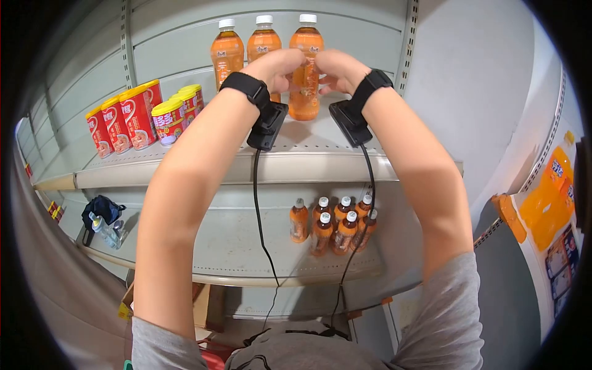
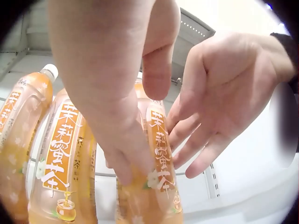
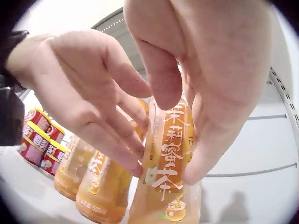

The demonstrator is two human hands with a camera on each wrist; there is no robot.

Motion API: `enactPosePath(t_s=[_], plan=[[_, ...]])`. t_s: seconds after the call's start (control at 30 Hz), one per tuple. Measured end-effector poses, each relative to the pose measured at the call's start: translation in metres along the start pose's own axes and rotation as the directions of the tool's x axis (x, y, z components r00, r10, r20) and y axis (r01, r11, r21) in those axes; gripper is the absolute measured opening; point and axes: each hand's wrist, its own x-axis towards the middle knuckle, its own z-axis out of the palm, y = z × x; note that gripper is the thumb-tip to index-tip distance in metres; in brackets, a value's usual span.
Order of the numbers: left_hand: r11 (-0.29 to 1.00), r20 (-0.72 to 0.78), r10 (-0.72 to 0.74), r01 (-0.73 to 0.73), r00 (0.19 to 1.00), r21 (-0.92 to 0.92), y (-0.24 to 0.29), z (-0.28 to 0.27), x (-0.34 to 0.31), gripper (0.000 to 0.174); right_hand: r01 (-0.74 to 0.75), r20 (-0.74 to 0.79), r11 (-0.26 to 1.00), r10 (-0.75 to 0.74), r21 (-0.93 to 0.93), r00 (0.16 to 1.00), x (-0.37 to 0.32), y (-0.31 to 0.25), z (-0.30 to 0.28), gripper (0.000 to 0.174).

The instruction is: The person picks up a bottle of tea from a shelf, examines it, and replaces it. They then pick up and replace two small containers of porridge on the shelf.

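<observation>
An orange tea bottle [image 1: 305, 106] with a white cap stands upright on the upper shelf between my two hands. My left hand [image 1: 282, 66] is at its left side, with fairly straight fingers reaching the label edge in the right wrist view. On the opposite side, my right hand [image 1: 339, 68] has its fingers extended and spread in the left wrist view. Its thumb overlaps the upper part of the bottle in the right wrist view. Two matching tea bottles, one at the far left [image 1: 226, 52] and one in the middle [image 1: 263, 42], stand left of it.
Red cans [image 1: 137, 117] and shorter yellow-lidded tubs [image 1: 168, 123] stand left on the upper shelf [image 1: 209, 176]. Several small brown-orange bottles [image 1: 343, 234] are grouped on the lower shelf. Cables [image 1: 258, 203] hang from both wrists. A large orange bottle [image 1: 549, 191] is at the right.
</observation>
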Motion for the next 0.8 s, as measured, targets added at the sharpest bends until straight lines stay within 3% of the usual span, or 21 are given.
enactPosePath(t_s=[0.03,0.13,0.17,0.2,0.23,0.27,0.33,0.37,0.4,0.43,0.47,0.5,0.53,0.57,0.67,0.7,0.73,0.8], plan=[[1.000,0.001,-0.018,0.018,1.000,-0.013,0.000,0.000,-0.002,0.024,0.025,-0.053,1.000,-0.024,0.001,0.998,-0.009,-0.001,0.002,0.028],[0.994,-0.094,0.059,-0.050,0.994,0.094,0.004,0.001,-0.013,0.024,0.046,-0.051,0.991,-0.052,-0.122,0.997,-0.022,-0.011,0.001,0.027],[0.995,-0.093,0.056,-0.048,0.994,0.093,0.005,0.002,-0.017,0.024,0.104,-0.118,0.991,-0.113,-0.085,0.987,-0.032,-0.012,0.000,0.027],[0.982,-0.121,0.148,-0.132,0.982,0.134,0.013,0.007,-0.034,0.025,0.100,-0.118,0.991,-0.110,-0.085,0.987,-0.049,-0.017,0.003,0.027],[0.961,-0.144,0.238,-0.212,0.961,0.177,0.019,0.011,-0.047,0.027,0.202,-0.149,0.977,-0.209,-0.061,0.966,-0.064,-0.022,0.005,0.028],[0.963,-0.143,0.231,-0.205,0.962,0.176,0.022,0.012,-0.054,0.027,0.301,-0.182,0.953,-0.303,-0.041,0.936,-0.071,-0.023,0.007,0.028],[0.815,-0.216,0.535,-0.431,0.817,0.387,0.023,0.014,-0.068,0.035,0.557,-0.255,0.830,-0.546,-0.033,0.798,-0.071,-0.016,0.009,0.033],[0.821,-0.218,0.524,-0.420,0.823,0.387,0.023,0.015,-0.077,0.035,0.598,-0.225,0.800,-0.576,0.039,0.786,-0.079,-0.013,0.007,0.038],[0.787,-0.191,0.609,-0.557,0.770,0.265,0.023,0.018,-0.090,0.038,0.632,-0.200,0.766,-0.606,0.114,0.770,-0.102,-0.018,0.008,0.043],[0.729,-0.178,0.684,-0.672,0.707,0.133,0.026,0.021,-0.106,0.042,0.748,-0.320,0.656,-0.691,0.097,0.648,-0.139,-0.026,0.019,0.044],[0.835,-0.319,0.530,-0.549,0.786,0.036,0.049,0.042,-0.136,0.026,0.842,-0.433,0.535,-0.747,0.060,0.505,-0.164,-0.030,0.029,0.045],[0.905,-0.438,0.345,-0.418,0.830,-0.079,0.067,0.061,-0.160,0.018,0.895,-0.470,0.398,-0.841,-0.203,0.267,-0.143,-0.014,0.029,0.042],[0.912,-0.441,0.328,-0.402,0.835,-0.082,0.059,0.061,-0.165,0.018,0.858,-0.432,0.237,-0.902,-0.457,0.019,-0.128,-0.006,0.033,0.040],[0.893,-0.424,0.389,-0.447,0.818,-0.044,0.051,0.060,-0.170,0.018,0.859,-0.434,0.251,-0.900,-0.445,0.039,-0.132,0.009,0.032,0.040],[0.818,-0.355,0.553,-0.571,0.754,0.063,0.023,0.054,-0.181,0.024,0.805,-0.520,0.530,-0.783,-0.269,0.341,-0.190,0.022,0.046,0.047],[0.792,-0.323,0.598,-0.603,0.734,0.095,0.013,0.052,-0.186,0.028,0.915,-0.367,0.214,-0.927,-0.343,0.080,-0.164,0.058,0.020,0.060],[0.768,-0.287,0.634,-0.629,0.718,0.122,0.001,0.051,-0.192,0.031,0.912,-0.376,0.249,-0.919,-0.326,0.116,-0.181,0.050,0.036,0.060],[0.708,-0.208,0.706,-0.687,0.677,0.165,-0.021,0.050,-0.206,0.039,0.746,-0.591,0.623,-0.701,-0.236,0.399,-0.226,0.039,0.067,0.063]])
